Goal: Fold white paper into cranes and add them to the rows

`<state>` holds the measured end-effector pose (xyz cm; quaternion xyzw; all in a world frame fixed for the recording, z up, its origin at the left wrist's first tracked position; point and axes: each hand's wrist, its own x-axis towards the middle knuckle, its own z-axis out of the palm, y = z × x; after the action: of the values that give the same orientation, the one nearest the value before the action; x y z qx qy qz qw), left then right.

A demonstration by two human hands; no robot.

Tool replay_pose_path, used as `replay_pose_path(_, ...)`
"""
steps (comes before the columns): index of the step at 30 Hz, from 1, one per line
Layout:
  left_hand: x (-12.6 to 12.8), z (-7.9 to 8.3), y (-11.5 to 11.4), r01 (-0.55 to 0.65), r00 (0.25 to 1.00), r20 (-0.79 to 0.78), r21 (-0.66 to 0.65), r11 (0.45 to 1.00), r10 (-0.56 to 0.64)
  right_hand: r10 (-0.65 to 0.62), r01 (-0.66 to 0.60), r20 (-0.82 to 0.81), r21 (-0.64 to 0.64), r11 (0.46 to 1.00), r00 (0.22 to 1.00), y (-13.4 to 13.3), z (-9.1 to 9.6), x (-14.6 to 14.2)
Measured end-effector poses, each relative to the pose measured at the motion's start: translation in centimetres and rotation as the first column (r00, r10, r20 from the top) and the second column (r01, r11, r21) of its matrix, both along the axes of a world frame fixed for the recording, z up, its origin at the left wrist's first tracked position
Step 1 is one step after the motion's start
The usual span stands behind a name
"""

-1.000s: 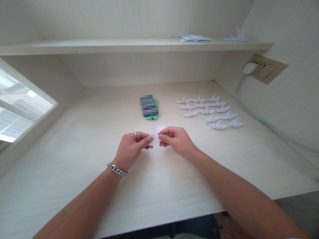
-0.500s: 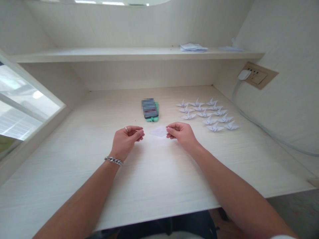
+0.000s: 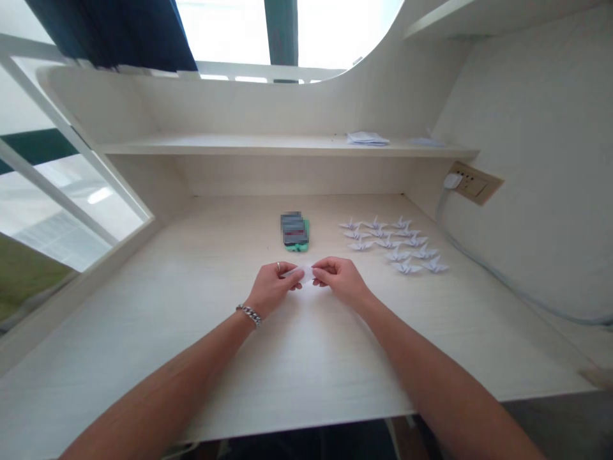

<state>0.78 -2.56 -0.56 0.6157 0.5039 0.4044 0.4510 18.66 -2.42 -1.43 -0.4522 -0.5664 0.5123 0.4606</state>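
A small folded piece of white paper (image 3: 307, 275) is held just above the desk, between my two hands. My left hand (image 3: 275, 284), with a ring and a chain bracelet, pinches its left side between thumb and fingers. At its right edge, my right hand (image 3: 339, 278) pinches it the same way. My fingers cover much of the paper, so its exact shape is hard to make out. To the right stand several white folded paper cranes (image 3: 385, 243), grouped in uneven rows.
Behind my hands lies a dark, blurred-out item with a green edge (image 3: 295, 231). Folded white papers (image 3: 367, 138) rest on the shelf (image 3: 230, 145). A white plug sits in the wall socket (image 3: 476, 184), and its grey cable (image 3: 502, 279) runs along the right wall.
My left hand has moved right and now grips the paper, which only my right hand held before. The view has tilted upward, showing more window and curtain.
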Motion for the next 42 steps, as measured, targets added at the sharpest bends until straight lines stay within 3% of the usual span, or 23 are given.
replay_pose_path(8,-0.5,1.2,-0.2,0.070,0.993,0.086,0.048,0.996,-0.074,0.085,-0.099,0.171,0.078,0.992,0.982,0.2,1.6,-0.9)
replay_pose_path(11,-1.0,1.6,-0.7,0.056,0.992,0.116,0.021,0.998,-0.058,0.124,-0.129,0.109,0.036,0.991,0.986,-0.1,1.7,-1.3)
replay_pose_path(16,-2.3,1.9,-1.0,0.010,0.989,0.146,-0.006,1.000,-0.009,0.088,-0.088,0.004,0.012,0.996,0.996,-0.6,0.9,-1.3)
replay_pose_path(22,-4.0,2.1,-0.9,-0.139,0.984,0.120,0.024,0.990,0.135,-0.006,0.005,-0.053,-0.022,1.000,0.999,-0.8,0.6,-0.2)
replay_pose_path(25,-3.7,2.1,-1.2,-0.190,0.973,0.143,0.049,0.981,0.181,-0.022,0.022,-0.035,-0.013,1.000,0.999,-1.0,0.5,-0.1)
replay_pose_path(31,-1.8,1.3,-2.4,-0.042,0.992,0.119,0.036,0.998,0.037,0.044,-0.045,0.042,0.025,0.999,0.998,-1.9,0.6,-0.8)
replay_pose_path(42,-1.8,1.1,-2.6,-0.126,0.986,0.121,0.068,0.990,0.117,-0.090,0.062,0.132,0.201,0.978,0.987,-2.9,0.6,-1.5)
